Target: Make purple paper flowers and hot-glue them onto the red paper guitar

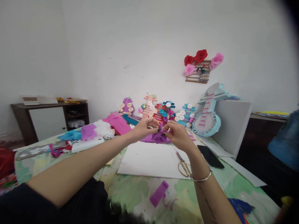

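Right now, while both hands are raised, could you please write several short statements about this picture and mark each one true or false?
1. The left hand and the right hand both hold the crumpled purple paper. True.
2. The metal scissors with gold-coloured handles are in the right hand. False: the scissors lie on the white rectangular board.
3. The thin silver-coloured bracelet is on the left wrist. False: the bracelet is on the right wrist.
4. The flat purple paper strip lies on the green-patterned tablecloth, nearer to the camera than the board. True.
5. The light-blue guitar-shaped craft hangs on the wall. False: the craft stands at the back of the table.
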`<state>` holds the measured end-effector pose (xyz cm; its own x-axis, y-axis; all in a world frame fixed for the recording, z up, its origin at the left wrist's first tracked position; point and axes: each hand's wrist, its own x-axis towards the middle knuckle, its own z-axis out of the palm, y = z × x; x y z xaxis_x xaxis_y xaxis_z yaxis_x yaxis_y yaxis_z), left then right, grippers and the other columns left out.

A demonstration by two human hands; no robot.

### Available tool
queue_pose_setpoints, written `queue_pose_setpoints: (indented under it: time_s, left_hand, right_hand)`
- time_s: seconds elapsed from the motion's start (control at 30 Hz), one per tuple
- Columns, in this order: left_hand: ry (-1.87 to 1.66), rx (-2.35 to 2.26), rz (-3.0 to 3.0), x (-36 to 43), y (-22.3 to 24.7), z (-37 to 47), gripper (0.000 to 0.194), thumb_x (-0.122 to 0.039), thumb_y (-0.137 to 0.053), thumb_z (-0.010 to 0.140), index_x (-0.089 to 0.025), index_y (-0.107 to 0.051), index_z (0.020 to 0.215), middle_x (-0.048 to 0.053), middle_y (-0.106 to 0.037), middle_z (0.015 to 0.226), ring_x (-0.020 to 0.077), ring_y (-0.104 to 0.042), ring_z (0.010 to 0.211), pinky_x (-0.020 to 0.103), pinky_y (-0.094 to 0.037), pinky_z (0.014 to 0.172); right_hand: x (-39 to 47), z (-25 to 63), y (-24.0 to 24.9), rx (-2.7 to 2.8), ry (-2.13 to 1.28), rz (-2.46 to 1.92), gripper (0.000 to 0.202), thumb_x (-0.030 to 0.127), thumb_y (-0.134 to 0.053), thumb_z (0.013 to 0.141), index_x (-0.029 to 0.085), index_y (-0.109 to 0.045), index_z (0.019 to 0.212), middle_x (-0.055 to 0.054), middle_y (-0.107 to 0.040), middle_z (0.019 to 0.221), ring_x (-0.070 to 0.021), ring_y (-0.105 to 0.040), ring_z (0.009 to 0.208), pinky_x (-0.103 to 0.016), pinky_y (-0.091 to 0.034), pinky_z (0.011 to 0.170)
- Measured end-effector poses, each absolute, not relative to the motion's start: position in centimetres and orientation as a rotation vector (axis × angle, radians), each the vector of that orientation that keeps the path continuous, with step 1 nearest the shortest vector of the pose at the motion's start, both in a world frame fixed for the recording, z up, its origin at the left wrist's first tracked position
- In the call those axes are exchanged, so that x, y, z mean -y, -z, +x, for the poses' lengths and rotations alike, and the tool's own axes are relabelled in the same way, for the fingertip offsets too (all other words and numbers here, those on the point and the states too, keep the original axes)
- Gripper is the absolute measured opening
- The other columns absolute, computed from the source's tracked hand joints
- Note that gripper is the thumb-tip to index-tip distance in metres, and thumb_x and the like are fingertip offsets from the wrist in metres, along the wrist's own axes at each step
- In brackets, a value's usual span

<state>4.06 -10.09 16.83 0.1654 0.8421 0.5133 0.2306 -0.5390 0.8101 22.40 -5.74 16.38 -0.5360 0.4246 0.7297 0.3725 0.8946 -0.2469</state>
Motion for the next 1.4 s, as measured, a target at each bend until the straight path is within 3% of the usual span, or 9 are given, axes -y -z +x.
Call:
queue_pose_setpoints:
  time_s: [0.33,0.6,1.07,1.4]
  left_hand:
    - [-1.386,-1.006,1.944,9.89,-16.99,3.47,0.023,-0.020,-0.071,0.068,-0.012,-0.061,0.087,0.003,-0.065,0.074,0.0118,-0.061,0.069,0.023,-0.045,0.063]
    - [-1.376,-1.035,1.928,9.78,-16.78,3.52,0.024,-0.017,-0.073,0.064,-0.012,-0.061,0.085,0.003,-0.066,0.073,0.0138,-0.063,0.071,0.025,-0.047,0.065]
    - [-1.413,-1.056,1.895,9.63,-16.71,3.45,0.022,-0.018,-0.074,0.063,-0.012,-0.061,0.080,0.001,-0.062,0.066,0.0098,-0.057,0.062,0.021,-0.043,0.058]
    - [-1.366,-1.053,1.869,9.93,-16.95,3.61,0.019,-0.015,-0.071,0.064,-0.012,-0.063,0.080,0.001,-0.064,0.070,0.0106,-0.059,0.066,0.022,-0.043,0.062]
  right_hand:
    - [6.02,22.51,-16.58,2.238,-0.167,-0.502,0.020,0.005,-0.052,0.076,0.016,-0.067,0.081,-0.003,-0.057,0.077,-0.0128,-0.049,0.065,-0.025,-0.036,0.061]
    - [5.74,22.38,-16.35,2.224,-0.172,-0.529,0.020,0.001,-0.048,0.069,0.016,-0.060,0.073,-0.002,-0.058,0.078,-0.0138,-0.052,0.069,-0.025,-0.037,0.063]
    - [6.08,22.42,-16.58,2.204,-0.175,-0.539,0.019,0.000,-0.047,0.067,0.017,-0.056,0.070,-0.002,-0.058,0.077,-0.0148,-0.051,0.070,-0.026,-0.036,0.063]
    - [6.11,22.23,-16.40,2.197,-0.126,-0.513,0.022,-0.003,-0.046,0.067,0.017,-0.056,0.071,-0.002,-0.058,0.078,-0.0145,-0.052,0.071,-0.026,-0.037,0.064]
